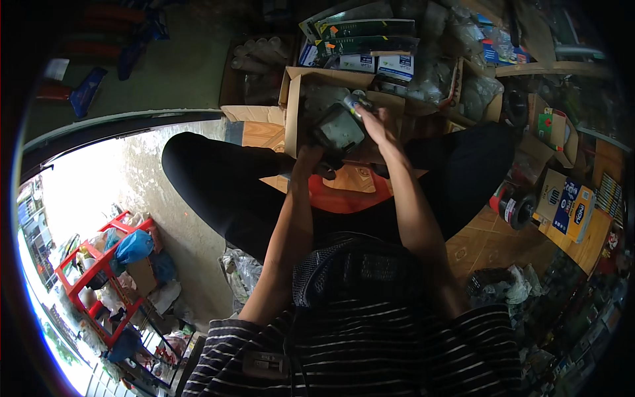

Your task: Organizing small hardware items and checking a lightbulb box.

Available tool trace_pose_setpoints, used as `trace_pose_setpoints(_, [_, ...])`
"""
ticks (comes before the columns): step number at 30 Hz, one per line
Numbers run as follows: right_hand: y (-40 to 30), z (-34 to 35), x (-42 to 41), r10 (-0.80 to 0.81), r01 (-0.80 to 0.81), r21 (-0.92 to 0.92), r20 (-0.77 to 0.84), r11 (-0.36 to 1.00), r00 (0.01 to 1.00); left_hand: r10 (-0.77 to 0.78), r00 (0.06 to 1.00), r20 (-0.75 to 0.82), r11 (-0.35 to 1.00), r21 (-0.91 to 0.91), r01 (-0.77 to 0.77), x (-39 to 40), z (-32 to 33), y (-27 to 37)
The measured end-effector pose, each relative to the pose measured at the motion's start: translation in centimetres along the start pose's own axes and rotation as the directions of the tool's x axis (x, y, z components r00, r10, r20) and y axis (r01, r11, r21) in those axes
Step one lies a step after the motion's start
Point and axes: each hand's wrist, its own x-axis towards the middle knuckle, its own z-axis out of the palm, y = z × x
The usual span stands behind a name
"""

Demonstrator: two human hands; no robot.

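Observation:
My left hand (pixel 317 161) is shut on the lower edge of a dark-framed, flat rectangular object (pixel 340 130) with a pale, glassy face; its exact kind cannot be told. My right hand (pixel 375 124) grips a small cylindrical container (pixel 356 105) with a silver and yellowish-green surface, just above the upper right of that object. Both are over an open cardboard box (pixel 292 116) between my knees. Clear rounded items (pixel 322 94) lie inside the box, partly hidden behind the framed object.
Behind stand small white-and-blue boxes (pixel 395 67) and green packages (pixel 367 44). A cardboard box of clear bottles (pixel 258 57) is at the upper left. A red plastic stool (pixel 347 196) lies below my hands. Cartons (pixel 565 206) and a black-and-red roll (pixel 516 206) sit at the right.

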Motion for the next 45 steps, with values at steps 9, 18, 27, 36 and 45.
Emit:
trace_pose_setpoints(9, [2.4, 5.1, -4.8, -0.179, 0.168, -0.24, -0.024, 0.956, 0.984, 0.119, 0.992, 0.039, 0.992, 0.038, -0.12, -1.6, 0.9, 3.7])
trace_pose_setpoints(18, [0.8, 4.3, -7.6, -0.218, 0.167, -0.495, -0.046, 0.853, 0.975, 0.131, 0.99, 0.057, 0.99, 0.046, -0.133, -1.9, 0.6, 2.7])
trace_pose_setpoints(27, [2.6, 6.3, -5.2, -0.212, 0.175, -0.559, -0.002, 0.811, 0.977, 0.038, 0.997, 0.073, 0.999, 0.026, -0.04, -2.5, -0.6, 0.0])
trace_pose_setpoints(36, [5.8, 8.9, -3.0, -0.21, 0.218, -0.476, 0.071, 0.852, 0.975, -0.028, 0.995, 0.096, 0.999, 0.034, 0.025, -3.0, -2.2, -1.4])
trace_pose_setpoints(45, [12.5, 9.9, 1.3, -0.415, 0.375, -0.564, 0.062, 0.735, 0.908, -0.003, 0.985, 0.172, 0.998, 0.067, -0.008, -3.7, -2.6, 2.3])
